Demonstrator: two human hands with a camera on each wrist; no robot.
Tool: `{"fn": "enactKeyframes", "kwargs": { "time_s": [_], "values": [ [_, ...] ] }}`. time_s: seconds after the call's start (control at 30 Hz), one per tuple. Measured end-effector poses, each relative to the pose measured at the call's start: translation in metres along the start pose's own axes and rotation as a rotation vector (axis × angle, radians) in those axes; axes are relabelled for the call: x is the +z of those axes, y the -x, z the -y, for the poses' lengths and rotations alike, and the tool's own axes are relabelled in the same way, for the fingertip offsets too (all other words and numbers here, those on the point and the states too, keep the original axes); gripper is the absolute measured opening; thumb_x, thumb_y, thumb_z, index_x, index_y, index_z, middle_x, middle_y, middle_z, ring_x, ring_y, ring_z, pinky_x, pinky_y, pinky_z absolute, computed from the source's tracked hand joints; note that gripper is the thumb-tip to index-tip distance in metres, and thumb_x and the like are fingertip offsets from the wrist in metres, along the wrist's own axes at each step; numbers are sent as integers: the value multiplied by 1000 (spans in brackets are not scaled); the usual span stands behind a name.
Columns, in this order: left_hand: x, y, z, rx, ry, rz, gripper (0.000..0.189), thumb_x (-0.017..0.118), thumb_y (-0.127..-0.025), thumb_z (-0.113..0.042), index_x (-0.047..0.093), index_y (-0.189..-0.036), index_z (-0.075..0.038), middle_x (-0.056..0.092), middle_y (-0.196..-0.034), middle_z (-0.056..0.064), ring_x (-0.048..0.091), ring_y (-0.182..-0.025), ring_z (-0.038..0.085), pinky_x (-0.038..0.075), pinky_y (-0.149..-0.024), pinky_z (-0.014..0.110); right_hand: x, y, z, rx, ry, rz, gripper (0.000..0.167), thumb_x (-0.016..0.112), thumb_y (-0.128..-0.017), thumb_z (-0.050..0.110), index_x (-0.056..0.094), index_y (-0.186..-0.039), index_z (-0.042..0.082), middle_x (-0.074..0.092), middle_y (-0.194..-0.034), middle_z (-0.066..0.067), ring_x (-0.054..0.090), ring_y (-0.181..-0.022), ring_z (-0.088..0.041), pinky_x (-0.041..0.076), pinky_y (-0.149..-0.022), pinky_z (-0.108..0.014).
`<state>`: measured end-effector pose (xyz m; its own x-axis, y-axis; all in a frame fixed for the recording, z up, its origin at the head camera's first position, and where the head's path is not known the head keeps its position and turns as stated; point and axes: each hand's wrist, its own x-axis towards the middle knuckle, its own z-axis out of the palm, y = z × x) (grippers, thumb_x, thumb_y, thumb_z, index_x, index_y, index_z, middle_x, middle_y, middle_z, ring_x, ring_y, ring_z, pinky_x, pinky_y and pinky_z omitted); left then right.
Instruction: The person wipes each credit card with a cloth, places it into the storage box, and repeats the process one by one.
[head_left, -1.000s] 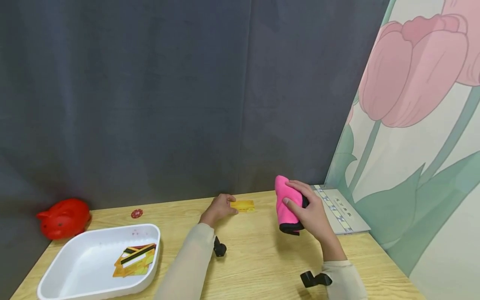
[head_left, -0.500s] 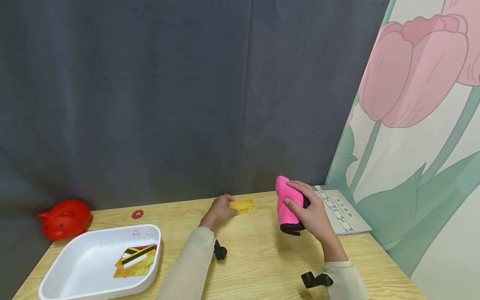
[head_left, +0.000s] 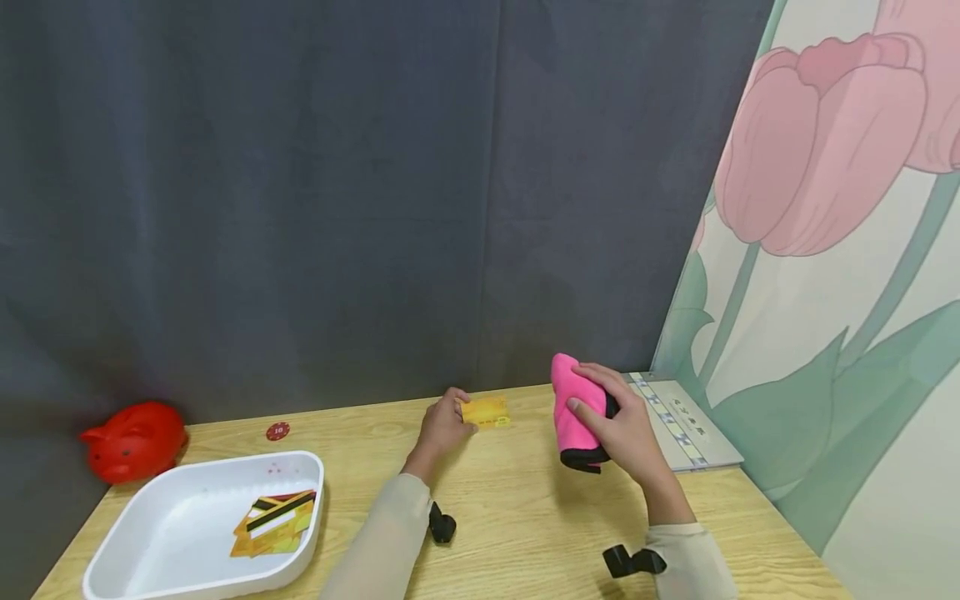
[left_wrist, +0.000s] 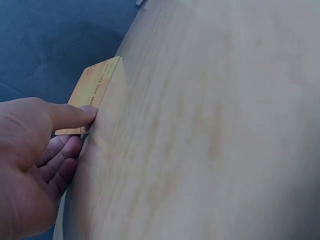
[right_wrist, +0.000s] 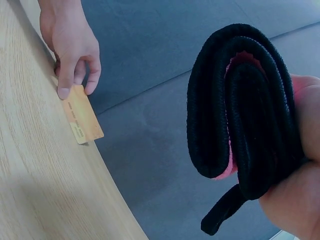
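Note:
A yellow bank card point(head_left: 486, 412) is at the table's back edge, its left end pinched between the thumb and fingers of my left hand point(head_left: 444, 425). In the left wrist view the card point(left_wrist: 95, 87) looks tilted, its near long edge close to the wood. My right hand point(head_left: 626, 421) grips a folded pink cloth point(head_left: 576, 408) with black edging, above the table. Seen from the right wrist, the folds of the cloth point(right_wrist: 240, 110) face the camera and a black loop hangs below; part of the hand is behind it.
On the left stands a white plastic tray point(head_left: 176, 475) with several yellow cards point(head_left: 273, 529) inside. Behind it sit a red piggy bank point(head_left: 135, 442) and a red poker chip point(head_left: 277, 431). A flat booklet point(head_left: 686, 421) lies at the back right, by the wall. A dark curtain point(head_left: 300, 208) borders the table's back.
The card's near edge looks slightly tipped in my left hand. My right hand keeps the cloth in the same place. The whole view has shifted a little.

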<state>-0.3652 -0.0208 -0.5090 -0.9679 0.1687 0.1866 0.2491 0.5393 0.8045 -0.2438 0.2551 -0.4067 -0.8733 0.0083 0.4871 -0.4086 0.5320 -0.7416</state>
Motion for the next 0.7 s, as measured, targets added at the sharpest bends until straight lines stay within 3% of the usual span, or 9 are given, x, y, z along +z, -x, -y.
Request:
{"fn": "enactKeyframes", "kwargs": {
  "time_s": [0.2, 0.37, 0.53, 0.7],
  "values": [
    [-11, 13, 2, -10, 128, -40, 36, 75, -87, 2, 68, -120, -10, 66, -99, 11, 67, -87, 18, 55, -74, 30, 3, 0, 1, -18, 5, 3, 48, 75, -95, 21, 63, -141, 24, 55, -149, -5, 50, -131, -18, 46, -95, -18],
    [-26, 29, -1, -16, 268, -3, 35, 72, -91, 4, 69, -123, -10, 69, -105, 15, 71, -90, 21, 63, -73, 32, 8, 0, 3, -14, -4, 30, 49, 75, -95, 22, 62, -142, 23, 54, -151, -6, 50, -133, -23, 47, -95, -19],
    [-43, 46, -12, -30, 356, 45, 31, 73, -93, -3, 72, -122, -13, 69, -116, 15, 69, -99, 20, 64, -82, 39, 10, 0, 8, -22, -3, 33, 49, 75, -95, 21, 63, -142, 24, 54, -150, -3, 49, -131, -17, 47, -93, -17],
    [-62, 67, -36, -40, 430, 31, 31, 74, -93, -6, 73, -123, -13, 68, -117, 13, 72, -100, 20, 61, -90, 46, 12, -1, 16, -65, -15, 36, 48, 76, -94, 19, 64, -140, 25, 55, -149, -2, 47, -130, -3, 46, -95, -15]
  ]
}}
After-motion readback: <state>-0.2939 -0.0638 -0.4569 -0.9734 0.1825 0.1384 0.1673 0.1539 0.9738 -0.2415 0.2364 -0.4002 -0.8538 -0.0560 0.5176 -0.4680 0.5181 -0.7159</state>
